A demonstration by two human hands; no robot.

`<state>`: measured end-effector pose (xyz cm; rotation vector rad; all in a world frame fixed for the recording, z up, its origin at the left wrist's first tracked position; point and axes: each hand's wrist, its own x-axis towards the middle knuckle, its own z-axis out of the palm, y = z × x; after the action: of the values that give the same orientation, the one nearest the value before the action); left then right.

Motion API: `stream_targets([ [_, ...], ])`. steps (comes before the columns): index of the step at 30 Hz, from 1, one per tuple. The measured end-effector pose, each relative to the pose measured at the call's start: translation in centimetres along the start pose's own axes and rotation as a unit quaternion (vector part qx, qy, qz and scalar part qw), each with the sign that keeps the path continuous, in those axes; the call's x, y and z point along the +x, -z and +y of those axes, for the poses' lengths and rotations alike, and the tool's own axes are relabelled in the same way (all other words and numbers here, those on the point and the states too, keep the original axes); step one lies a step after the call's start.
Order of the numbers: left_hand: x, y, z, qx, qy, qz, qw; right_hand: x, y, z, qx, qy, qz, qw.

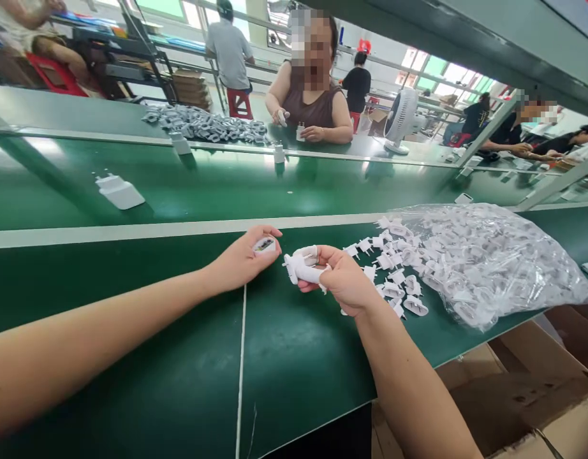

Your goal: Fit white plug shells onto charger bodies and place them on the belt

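My left hand point(243, 261) is wrapped round a small white charger body point(265, 245), whose open end with metal parts faces me. Just to its right, my right hand point(339, 274) pinches a white plug piece point(293, 268), its wide end toward my left hand. White coverings sit on some fingertips of the right hand. The two held parts are apart, above the green work surface point(294, 357). Right of my right hand lie loose white plug pieces point(394, 290), spilling from a clear plastic bag point(499, 261) full of them.
Beyond a pale strip, a green belt point(227, 191) carries white chargers point(119, 191). Across it a person in a dark top point(313, 102) holds small white parts beside a heap of grey pieces point(208, 124) and a white fan point(400, 121). Cardboard boxes point(523, 382) stand below at right.
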<state>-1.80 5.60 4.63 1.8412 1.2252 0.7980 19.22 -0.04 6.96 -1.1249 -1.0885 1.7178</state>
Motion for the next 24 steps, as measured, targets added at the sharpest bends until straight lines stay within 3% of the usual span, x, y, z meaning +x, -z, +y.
stream_targets([
  [5, -4.8, -1.6, -0.7, -0.048, -0.032, -0.060, 0.997, -0.5, -0.6, 0.2, 0.002, 0.052, -0.027, 0.998],
  [8, -5.7, -2.1, -1.0, -0.037, -0.067, -0.119, 0.990, -0.4, -1.0, 0.5, -0.002, 0.117, -0.011, 0.993],
  [11, -5.7, -1.7, -1.7, -0.011, -0.067, -0.100, 0.993, -0.2, -1.4, 1.0, -0.068, 0.207, 0.028, 0.976],
  [14, -5.3, -1.2, -2.4, 0.017, -0.056, -0.071, 0.996, -0.2, -1.6, 1.5, -0.173, 0.279, 0.091, 0.940],
  [17, -4.9, -1.2, -2.6, -0.005, -0.074, -0.100, 0.992, -0.8, -1.7, 1.8, -0.261, 0.339, 0.144, 0.892],
  [24, -4.6, -1.3, -2.0, -0.019, -0.095, -0.106, 0.990, -1.9, -2.2, 1.5, -0.466, 0.377, 0.082, 0.796],
])
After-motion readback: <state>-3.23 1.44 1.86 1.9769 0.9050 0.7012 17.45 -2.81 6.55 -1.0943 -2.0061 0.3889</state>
